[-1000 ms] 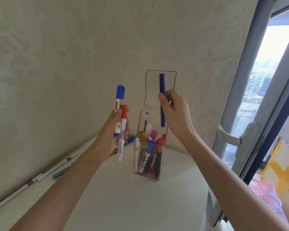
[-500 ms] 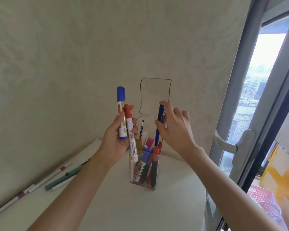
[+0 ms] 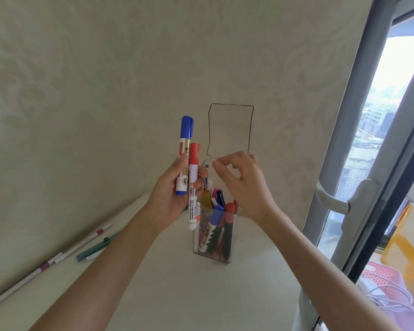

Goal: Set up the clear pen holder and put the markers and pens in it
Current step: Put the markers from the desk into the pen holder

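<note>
The clear pen holder (image 3: 221, 255) stands upright on the white ledge against the wall, its tall back panel (image 3: 230, 130) rising behind. Several markers and pens fill it, among them a dark blue pen (image 3: 221, 197). My left hand (image 3: 175, 194) grips two markers just left of the holder: a blue-capped marker (image 3: 185, 149) and a red-capped marker (image 3: 193, 185), both upright. My right hand (image 3: 243, 182) hovers over the holder's mouth with fingers spread and nothing in it.
Several pens lie along the wall on the ledge at the left: a white and pink pen (image 3: 86, 242), a teal pen (image 3: 96, 248), another white pen (image 3: 22, 286). A window frame with a handle (image 3: 339, 201) stands close on the right.
My right hand lowered the dark blue pen into the holder and let it go; it is now empty above the holder. My left hand moved closer to the holder.
</note>
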Available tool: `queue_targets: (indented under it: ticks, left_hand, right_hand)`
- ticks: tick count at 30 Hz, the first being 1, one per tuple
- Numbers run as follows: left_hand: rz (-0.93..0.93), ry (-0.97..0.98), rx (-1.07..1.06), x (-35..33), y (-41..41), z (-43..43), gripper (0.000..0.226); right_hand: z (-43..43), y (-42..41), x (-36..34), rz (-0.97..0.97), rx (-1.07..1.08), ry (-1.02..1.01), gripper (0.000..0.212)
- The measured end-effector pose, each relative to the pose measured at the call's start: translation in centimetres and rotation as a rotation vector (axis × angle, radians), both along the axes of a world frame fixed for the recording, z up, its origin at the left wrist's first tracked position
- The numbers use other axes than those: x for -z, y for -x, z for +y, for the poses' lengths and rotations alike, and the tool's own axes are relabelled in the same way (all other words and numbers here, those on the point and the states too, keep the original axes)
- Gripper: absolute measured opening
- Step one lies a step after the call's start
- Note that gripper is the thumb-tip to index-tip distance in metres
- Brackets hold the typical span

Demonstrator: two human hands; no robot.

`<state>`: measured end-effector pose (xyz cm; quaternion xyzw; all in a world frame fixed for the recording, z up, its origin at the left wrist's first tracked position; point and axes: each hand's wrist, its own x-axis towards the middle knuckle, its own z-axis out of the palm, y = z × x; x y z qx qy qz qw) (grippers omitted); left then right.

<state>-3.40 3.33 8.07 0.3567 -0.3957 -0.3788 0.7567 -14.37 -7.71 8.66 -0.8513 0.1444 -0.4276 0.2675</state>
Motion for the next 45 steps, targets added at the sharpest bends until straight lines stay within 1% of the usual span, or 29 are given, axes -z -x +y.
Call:
queue_targets:
  ticks: [3, 5, 7, 8, 10, 11, 12, 14, 15, 17, 19, 20, 21, 22, 24, 25, 26, 27, 29, 30, 32, 36, 38, 42, 45]
  left_hand:
    - [-0.012, 0.009, 0.027, 0.0, 1.0, -0.3, 0.039]
    - [-0.001, 0.002, 0.045, 0.1, 1.4, -0.5, 0.038]
    - [-0.030, -0.025, 0.022, 0.1, 1.7, -0.6, 0.039]
    - [-0.062, -0.041, -0.029, 0.0, 1.6, -0.6, 0.037]
    - [-0.114, -0.058, -0.219, -0.4, 1.2, -0.7, 0.017]
    - [-0.112, -0.058, -0.318, -0.7, 0.8, -0.7, 0.008]
    - [-0.093, -0.046, -0.383, -1.0, 0.5, -0.8, 0.006]
    - [-0.052, -0.042, -0.447, -1.5, 0.0, -1.6, 0.007]
    - [-0.043, -0.069, -0.481, -1.7, -0.2, -2.1, 0.008]
    - [-0.007, -0.147, -0.530, -2.3, -0.2, -3.4, 0.018]
    - [0.016, -0.244, -0.532, -2.6, 0.2, -4.4, 0.025]
    - [-0.045, -0.303, -0.553, -2.4, 0.5, -4.5, 0.023]
    - [-0.151, -0.356, -0.579, -2.0, 0.7, -4.4, 0.020]
    - [-0.275, -0.364, -0.593, -1.4, 0.8, -4.1, 0.018]
    - [-0.477, -0.283, -0.598, -0.2, 0.7, -3.2, 0.015]
    - [-0.563, -0.267, -0.618, 0.1, 0.6, -2.8, 0.017]
    - [-0.652, -0.280, -0.649, 0.3, 0.4, -2.5, 0.024]
    - [-0.751, -0.318, -0.681, 0.3, 0.3, -2.0, 0.037]
    - [-0.971, -0.405, -0.717, 0.6, 0.4, -1.4, 0.064]
    - [-1.063, -0.437, -0.725, 0.7, 0.6, -1.1, 0.072]
    - [-1.168, -0.451, -0.736, 1.2, 0.7, -0.8, 0.075]
    - [-1.300, -0.452, -0.801, 2.0, 0.8, -0.8, 0.076]
    - [-1.331, -0.490, -0.795, 2.3, 0.8, -0.8, 0.069]
    - [-1.555, -0.460, -0.936, 3.0, 0.3, -1.1, 0.032]
    - [-1.593, -0.484, -0.956, 4.0, -0.3, -1.0, 0.027]
  right_hand:
    - [1.3, -0.3, -2.0, 0.032, -0.164, -0.188, 0.019]
    - [1.8, -0.5, -2.5, 0.022, -0.231, -0.308, 0.013]
    - [1.9, -0.3, -2.5, -0.017, -0.276, -0.378, 0.011]
    - [1.8, 0.0, -2.6, -0.078, -0.300, -0.413, 0.009]
    - [0.9, 0.7, -3.1, -0.234, -0.276, -0.464, 0.007]
    - [0.2, 0.9, -3.5, -0.284, -0.218, -0.460, 0.007]
    - [-0.6, 1.1, -3.9, -0.314, -0.160, -0.445, 0.008]
    - [-1.7, 1.2, -4.2, -0.343, -0.077, -0.395, 0.009]
    - [-2.1, 1.1, -4.2, -0.348, -0.035, -0.355, 0.009]
    - [-2.6, 0.8, -3.7, -0.339, 0.041, -0.267, 0.011]
    - [-2.8, 0.7, -2.8, -0.288, 0.073, -0.168, 0.012]
    - [-2.8, 0.7, -2.2, -0.245, 0.075, -0.119, 0.015]
    - [-2.9, 0.6, -1.6, -0.195, 0.066, -0.080, 0.020]
    - [-3.0, 0.6, -1.0, -0.145, 0.051, -0.048, 0.026]
    - [-3.2, 0.5, 0.1, -0.055, 0.040, 0.050, 0.032]
    - [-3.4, 0.4, 0.6, -0.019, 0.052, 0.115, 0.029]
    - [-3.6, 0.3, 0.9, 0.011, 0.068, 0.176, 0.024]
    - [-3.9, 0.2, 1.2, 0.043, 0.088, 0.236, 0.019]
    - [-4.2, -0.1, 1.5, 0.121, 0.136, 0.367, 0.015]
    - [-4.2, -0.3, 1.7, 0.156, 0.162, 0.423, 0.015]
    - [-4.3, -0.4, 1.9, 0.188, 0.196, 0.477, 0.015]
    - [-4.1, -0.2, 1.6, 0.206, 0.209, 0.485, 0.012]
    - [-4.1, -0.1, 1.3, 0.232, 0.214, 0.508, 0.010]
    - [-4.2, 0.0, 1.5, 0.312, 0.221, 0.585, 0.016]
    - [-4.3, 0.2, 1.8, 0.356, 0.192, 0.582, 0.021]
